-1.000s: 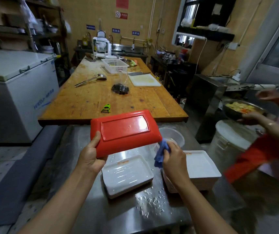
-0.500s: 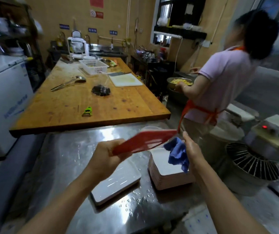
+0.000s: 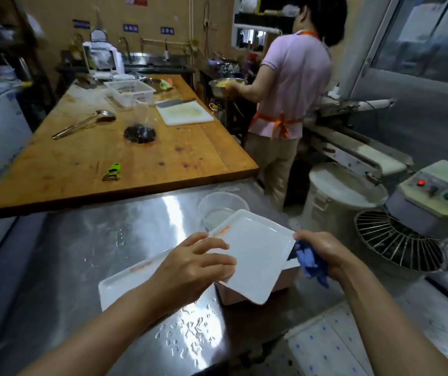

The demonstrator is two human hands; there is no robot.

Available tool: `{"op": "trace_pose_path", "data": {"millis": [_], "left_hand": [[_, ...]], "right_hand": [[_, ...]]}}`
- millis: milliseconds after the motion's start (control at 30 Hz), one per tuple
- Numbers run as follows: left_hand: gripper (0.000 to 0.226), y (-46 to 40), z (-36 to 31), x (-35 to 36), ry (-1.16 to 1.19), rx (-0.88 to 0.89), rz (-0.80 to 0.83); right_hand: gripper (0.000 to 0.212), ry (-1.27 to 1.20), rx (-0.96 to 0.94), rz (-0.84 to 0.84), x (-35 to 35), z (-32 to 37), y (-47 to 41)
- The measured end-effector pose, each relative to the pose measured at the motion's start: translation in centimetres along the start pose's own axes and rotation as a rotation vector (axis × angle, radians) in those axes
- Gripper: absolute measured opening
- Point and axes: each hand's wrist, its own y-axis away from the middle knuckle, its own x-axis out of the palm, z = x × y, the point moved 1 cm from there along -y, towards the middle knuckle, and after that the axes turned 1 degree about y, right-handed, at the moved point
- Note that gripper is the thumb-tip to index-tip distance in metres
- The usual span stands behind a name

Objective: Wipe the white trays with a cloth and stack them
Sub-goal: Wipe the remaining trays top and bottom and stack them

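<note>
Left hand (image 3: 190,264) flat on white tray (image 3: 255,253); right hand (image 3: 323,251) pinches its edge, clutching cloth (image 3: 311,263).

Left hand (image 3: 193,263) spread flat, fingers straight; right hand (image 3: 323,253) curled, gripping (forearms extended) — thumb up.
</note>
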Motion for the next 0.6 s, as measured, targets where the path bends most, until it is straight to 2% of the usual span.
{"op": "trace_pose_path", "data": {"millis": [133, 300, 433, 600], "left_hand": [[0.019, -1.0, 0.7, 3.0, 0.015, -0.004, -0.008], [0.01, -1.0, 2.4, 6.3, -0.071, -0.181, -0.034], [0.025, -0.2, 3.0, 8.7, -0.054, -0.523, 0.045], [0.035, 0.9, 3.2, 11.3, 0.029, -1.138, 0.081]], "right_hand": [[0.014, -0.005, 0.001, -0.058, -1.7, -1.2, -1.5], [0.019, -0.098, 0.078, -0.056, -3.3, -3.3, -3.0], [0.026, -0.08, 0.131, -0.092, -3.7, -4.7, -3.8], [0.027, 0.011, 0.135, -0.146, -3.1, -5.9, -4.2]]}}
